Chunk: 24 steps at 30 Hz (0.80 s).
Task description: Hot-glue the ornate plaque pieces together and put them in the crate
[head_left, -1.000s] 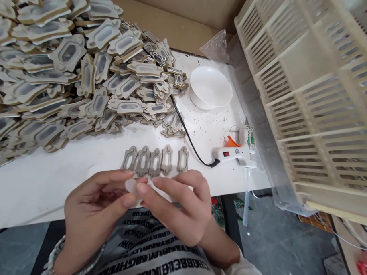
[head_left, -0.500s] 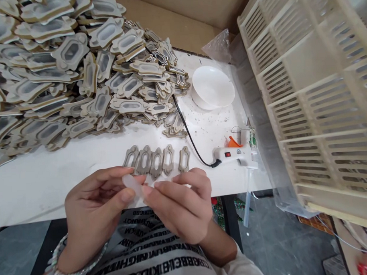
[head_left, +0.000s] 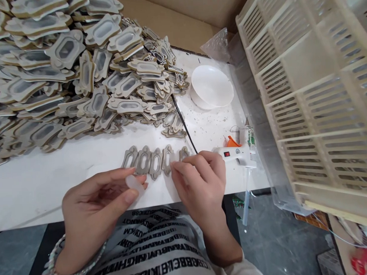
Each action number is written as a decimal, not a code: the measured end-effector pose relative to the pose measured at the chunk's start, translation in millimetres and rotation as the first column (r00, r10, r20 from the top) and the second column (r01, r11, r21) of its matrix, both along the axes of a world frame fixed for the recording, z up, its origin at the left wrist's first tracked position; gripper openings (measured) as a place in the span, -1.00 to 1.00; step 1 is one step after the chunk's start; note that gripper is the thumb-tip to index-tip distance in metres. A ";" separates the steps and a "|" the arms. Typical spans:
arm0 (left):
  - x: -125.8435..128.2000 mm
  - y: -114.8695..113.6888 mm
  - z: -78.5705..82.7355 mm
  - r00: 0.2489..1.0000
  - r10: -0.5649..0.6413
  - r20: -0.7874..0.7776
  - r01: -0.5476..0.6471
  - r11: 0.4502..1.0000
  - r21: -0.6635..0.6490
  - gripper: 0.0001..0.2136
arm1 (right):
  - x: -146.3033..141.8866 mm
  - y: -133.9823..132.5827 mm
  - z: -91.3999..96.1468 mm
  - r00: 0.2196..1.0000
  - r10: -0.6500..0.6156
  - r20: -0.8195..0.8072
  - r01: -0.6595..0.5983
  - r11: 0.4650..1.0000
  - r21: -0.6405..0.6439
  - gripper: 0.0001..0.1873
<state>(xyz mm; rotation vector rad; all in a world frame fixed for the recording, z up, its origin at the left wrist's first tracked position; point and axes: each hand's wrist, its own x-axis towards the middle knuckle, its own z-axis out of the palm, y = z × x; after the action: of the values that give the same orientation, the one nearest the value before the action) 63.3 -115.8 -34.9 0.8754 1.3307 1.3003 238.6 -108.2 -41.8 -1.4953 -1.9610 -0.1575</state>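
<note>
The left hand (head_left: 91,205) pinches a translucent piece (head_left: 132,183). The right hand (head_left: 202,183) bunches its fingertips beside grey frames (head_left: 151,162) on the table (head_left: 82,163); whether it grips anything is unclear.

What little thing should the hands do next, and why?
Maybe bring the right hand slightly left, over the small grey scalloped frame with an oblong opening, fourth from the left, because that hand is right beside it, while the left hand holds a translucent white rounded piece.
</note>
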 end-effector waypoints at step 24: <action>1.9 -1.5 -3.3 0.998 0.026 -0.063 -0.025 1.000 0.014 -0.74 | 3.9 7.3 1.1 0.995 0.028 0.101 -0.026 0.999 -0.022 -0.91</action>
<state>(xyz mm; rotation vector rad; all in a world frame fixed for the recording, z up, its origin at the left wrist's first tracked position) 65.2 -117.2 -38.2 0.9179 1.3875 1.3125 242.5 -100.9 -40.7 -1.4996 -2.0671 -0.2057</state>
